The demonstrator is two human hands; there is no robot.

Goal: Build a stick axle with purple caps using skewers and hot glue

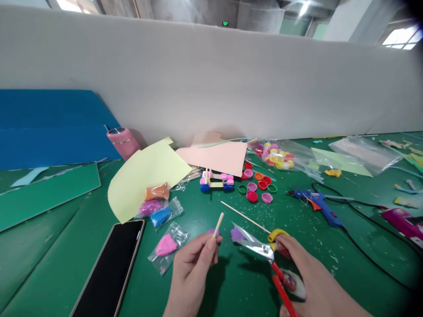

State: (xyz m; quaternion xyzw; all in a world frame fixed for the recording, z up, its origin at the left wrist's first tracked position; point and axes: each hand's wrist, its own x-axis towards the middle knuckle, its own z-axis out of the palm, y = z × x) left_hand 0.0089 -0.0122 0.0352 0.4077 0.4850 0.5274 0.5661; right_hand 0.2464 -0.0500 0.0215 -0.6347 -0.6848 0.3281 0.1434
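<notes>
My left hand [196,264] pinches a short pale wooden stick [218,225], whose free end points up and slightly right. In my right hand [306,275] are red-handled scissors [264,250], with their blades parted and pointing left, apart from the stick. A purple piece [237,234] shows behind the blades. Beyond them, a thin stick [244,216] lies slantwise on the green table [211,304]. A small model [216,181] with blue, pink and pale wooden parts stands farther back at the middle. Something yellow [277,234] is at my right fingers.
A phone [110,268] and bagged pink clay [167,245] lie at left, near yellow paper [145,176] and a pink cup [123,143]. Coloured caps [262,185] sit behind the scissors. A blue glue gun [317,204] and its cable are at right. A white partition [211,88] stands behind.
</notes>
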